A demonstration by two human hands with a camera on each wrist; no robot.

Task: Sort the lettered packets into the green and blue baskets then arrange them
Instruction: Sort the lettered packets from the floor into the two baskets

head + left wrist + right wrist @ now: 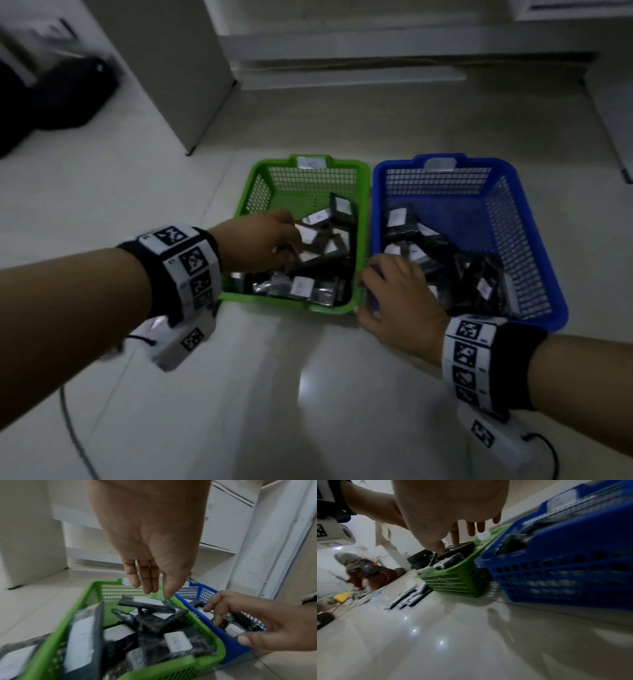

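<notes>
A: Where are the dark plastic-wrapped packets with white lettered labels (305,286)?

B: Mostly in two heaps, one in the green mesh plastic basket (260,168) at the centre of the head view, one in the blue mesh plastic basket (534,240) to its right. The baskets stand side by side on the glossy pale tiled floor (308,394), rims nearly touching. A few more packets lie on the floor by the green basket's left side, at centre left of the right wrist view.

A: And the hands?

B: The left hand (260,240) hangs over the green heap with fingers (132,580) straight and spread loosely, holding nothing. The right hand (397,301) sits at the near corner between the baskets, thumb outside the blue wall, fingers loosely bent over its rim and reaching in. I see no packet in it. Probably it steadies the basket or is going for a packet.

A: Room to work?

B: Both heaps crowd the near ends; the far halves show bare mesh bottom, good room for arranging, I judge. A white cabinet (164,68) fills the upper left, well apart.
</notes>
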